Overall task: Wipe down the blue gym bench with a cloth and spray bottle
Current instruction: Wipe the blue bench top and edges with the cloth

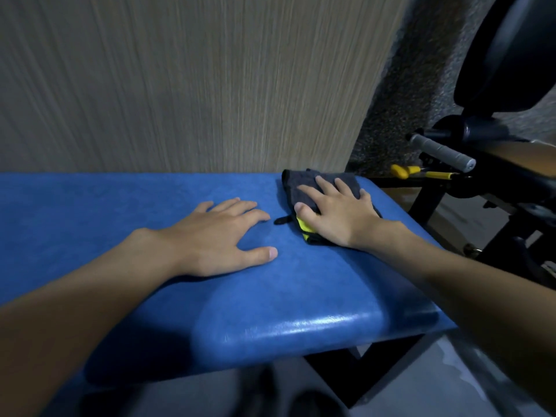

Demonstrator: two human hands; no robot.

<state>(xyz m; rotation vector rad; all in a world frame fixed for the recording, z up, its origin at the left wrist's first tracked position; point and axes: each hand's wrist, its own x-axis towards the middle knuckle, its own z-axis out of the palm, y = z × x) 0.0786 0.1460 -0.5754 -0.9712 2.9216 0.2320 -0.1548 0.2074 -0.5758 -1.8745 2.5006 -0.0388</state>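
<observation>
The blue padded gym bench (301, 290) fills the middle of the head view, its right end rounded and shiny. A dark grey cloth (304, 185) with a yellow underside lies near the bench's far right corner. My right hand (337, 212) presses flat on the cloth, fingers spread and straight. Beside it on the bare pad, my left hand (219, 236) rests palm down with its fingers spread. No spray bottle is in view.
A beige textured wall (195, 85) rises just behind the bench. To the right stands black gym equipment with a grey handle (442, 152), a yellow pin (421, 173) and a black pad (511, 55). The bench's black frame (376, 371) and grey floor show below.
</observation>
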